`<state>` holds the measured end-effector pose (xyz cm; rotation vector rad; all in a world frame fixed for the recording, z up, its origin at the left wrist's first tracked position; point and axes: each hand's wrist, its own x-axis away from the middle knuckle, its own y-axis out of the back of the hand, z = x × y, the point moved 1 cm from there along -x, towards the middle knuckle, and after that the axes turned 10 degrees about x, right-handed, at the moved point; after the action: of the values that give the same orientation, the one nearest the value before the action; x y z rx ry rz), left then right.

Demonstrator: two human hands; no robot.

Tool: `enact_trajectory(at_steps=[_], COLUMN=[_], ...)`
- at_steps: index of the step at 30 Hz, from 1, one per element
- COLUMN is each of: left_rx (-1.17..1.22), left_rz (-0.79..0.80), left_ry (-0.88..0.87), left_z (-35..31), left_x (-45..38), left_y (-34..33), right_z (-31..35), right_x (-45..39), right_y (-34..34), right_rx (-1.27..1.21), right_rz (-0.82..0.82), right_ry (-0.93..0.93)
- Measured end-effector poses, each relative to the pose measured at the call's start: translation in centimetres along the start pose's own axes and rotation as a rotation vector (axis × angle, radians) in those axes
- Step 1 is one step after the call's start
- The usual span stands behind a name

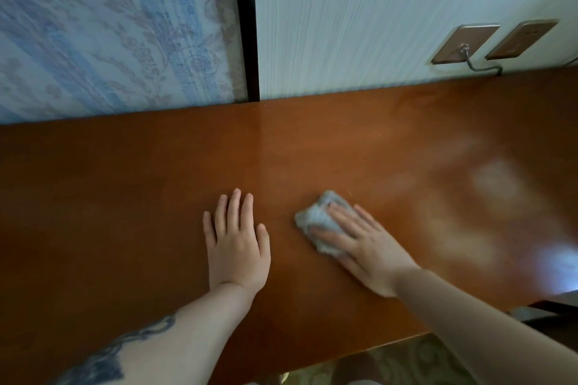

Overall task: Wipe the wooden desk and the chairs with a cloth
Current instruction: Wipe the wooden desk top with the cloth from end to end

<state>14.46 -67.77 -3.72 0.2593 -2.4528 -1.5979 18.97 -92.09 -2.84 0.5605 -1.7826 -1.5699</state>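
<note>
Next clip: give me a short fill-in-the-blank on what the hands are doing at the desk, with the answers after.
1. The right hand presses a grey ____ onto the desk.
2. The left hand lies ____ on the desk, holding nothing.
3. A cable runs from the ____ of the two wall plates.

Answers: cloth; flat; left

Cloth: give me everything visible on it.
The cloth is small, pale grey-blue, soft-looking and bunched into a wad, not spread flat. It lies on the wooden desk, right of centre near the front edge. The right hand presses it with straight fingers, covering its right part. The left hand rests flat beside it, apart.
</note>
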Motion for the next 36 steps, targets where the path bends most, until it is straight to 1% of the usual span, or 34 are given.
enact_trajectory(at_steps=[1,2,4,5,6,7,8,10,12,13,14,15,16,17,19,20,21,22,23,25,26,27,28,29,31,33,34,35,36], left_rx=[-0.007,-0.009,-0.019,-0.026,-0.026,-0.017,-0.004,0.004,-0.005,-0.009,-0.013,-0.019,-0.023,-0.022,-0.018,-0.019,-0.016,-0.011,-0.008,-0.006,-0.009,-0.014,-0.019,-0.023,-0.028,-0.024,-0.024,-0.025,-0.024], left_rz=[-0.002,-0.003,0.002,0.006,0.008,0.008,0.007,0.014,0.012,0.014,0.016,0.011,0.008,0.009,0.015,0.014,0.015,0.019,0.024,0.035,0.041,0.044,0.043,0.041,0.026,0.005,0.002,0.004,0.0], left_ry=[-0.001,0.001,0.012,0.016,0.019,0.018,0.012,0.001,0.006,0.005,0.002,-0.001,-0.001,0.001,0.009,0.011,0.014,0.015,0.014,0.011,0.017,0.023,0.025,0.023,0.016,-0.001,-0.01,-0.017,-0.021], left_z=[-0.1,-0.1,-0.2,-0.2,-0.1,-0.1,-0.1,0.0,0.1,0.0,0.0,-0.1,-0.1,-0.1,-0.1,-0.1,-0.1,-0.1,-0.1,0.0,0.1,0.0,0.0,-0.1,-0.2,-0.1,0.1,0.2,0.4], left_x=[0.0,-0.1,0.0,0.0,0.0,0.0,0.1,0.1,0.0,0.0,0.0,0.0,-0.1,-0.1,0.0,0.1,0.1,0.1,0.1,0.0,0.0,0.0,0.0,0.0,0.0,-0.5,-0.9,-1.5,-2.2], left_y=[0.0,0.0,0.1,0.1,0.1,0.1,0.1,0.1,0.1,0.1,0.1,0.1,0.1,0.0,0.1,0.1,0.1,0.1,0.2,0.2,0.2,0.2,0.3,0.2,0.3,0.6,0.8,1.0,1.3], right_z=[-1.2,-1.8,-0.8,0.6,2.5,4.4,6.2,7.7,6.2,4.3,2.3,0.5,-0.8,-1.4,-0.6,0.6,2.2,4.0,5.6,7.8,7.9,7.2,5.9,4.5,2.1,1.3,1.3,1.6,2.1], right_x=[-1.3,-3.1,-6.9,-8.4,-9.2,-9.3,-8.6,-5.0,-0.9,0.7,1.6,1.5,0.4,-1.3,-5.4,-7.1,-8.1,-8.3,-7.7,-4.5,-2.4,-0.5,1.0,1.9,1.0,-2.8,-5.0,-6.8,-8.2], right_y=[0.4,0.9,1.8,2.3,2.6,2.7,2.7,2.0,1.0,0.5,0.4,0.3,0.5,0.9,1.6,1.9,2.2,2.3,2.2,1.8,1.4,0.9,0.3,-0.1,-0.2,0.6,1.2,1.6,2.0], right_rx=[-0.049,-0.113,-0.211,-0.235,-0.231,-0.207,-0.176,-0.135,-0.075,-0.029,0.003,0.006,-0.029,-0.081,-0.162,-0.198,-0.222,-0.224,-0.215,-0.195,-0.188,-0.169,-0.148,-0.141,-0.188,-0.265,-0.299,-0.33,-0.34], right_rz=[-0.011,-0.033,-0.063,-0.068,-0.068,-0.081,-0.106,-0.1,-0.021,0.013,0.029,0.024,0.016,0.004,-0.043,-0.064,-0.085,-0.108,-0.123,-0.125,-0.106,-0.093,-0.093,-0.098,-0.134,-0.197,-0.222,-0.236,-0.245], right_ry=[-0.124,-0.291,-0.633,-0.739,-0.771,-0.722,-0.61,-0.309,-0.024,0.052,0.057,-0.004,-0.118,-0.272,-0.586,-0.702,-0.757,-0.731,-0.637,-0.358,-0.23,-0.144,-0.122,-0.174,-0.391,-0.596,-0.667,-0.703,-0.682])
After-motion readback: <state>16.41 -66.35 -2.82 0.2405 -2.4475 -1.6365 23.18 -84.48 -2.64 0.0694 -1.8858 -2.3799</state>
